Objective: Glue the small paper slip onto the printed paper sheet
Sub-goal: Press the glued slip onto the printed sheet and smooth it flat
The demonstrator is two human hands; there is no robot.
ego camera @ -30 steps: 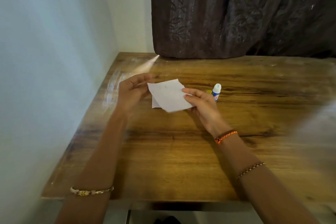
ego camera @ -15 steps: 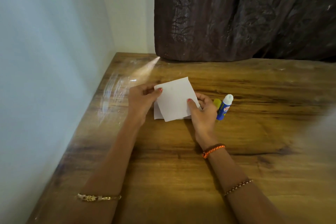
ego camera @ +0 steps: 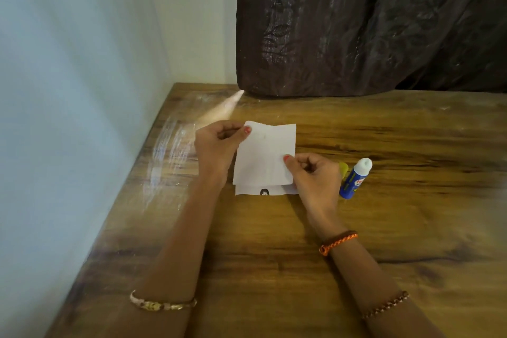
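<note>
A white paper slip [ego camera: 264, 153] is held over the wooden table [ego camera: 274, 269], blank side up. My left hand [ego camera: 216, 145] pinches its upper left corner between thumb and fingers. My right hand [ego camera: 315, 175] pinches its right edge low down. Under the slip lies the printed paper sheet [ego camera: 263, 191], with only its near strip and a small dark printed figure showing. A blue glue stick [ego camera: 354, 178] with its white tip bare lies just right of my right hand, and its yellow cap [ego camera: 343, 167] sits beside it.
A dark curtain [ego camera: 370, 25] hangs along the table's far edge. A pale wall [ego camera: 68, 118] runs close along the table's left side. Bare wood stretches to the right and toward the near edge.
Both hands have brought the slip down and squared it over the printed sheet, whose near strip now shows. The view has tilted down and closer.
</note>
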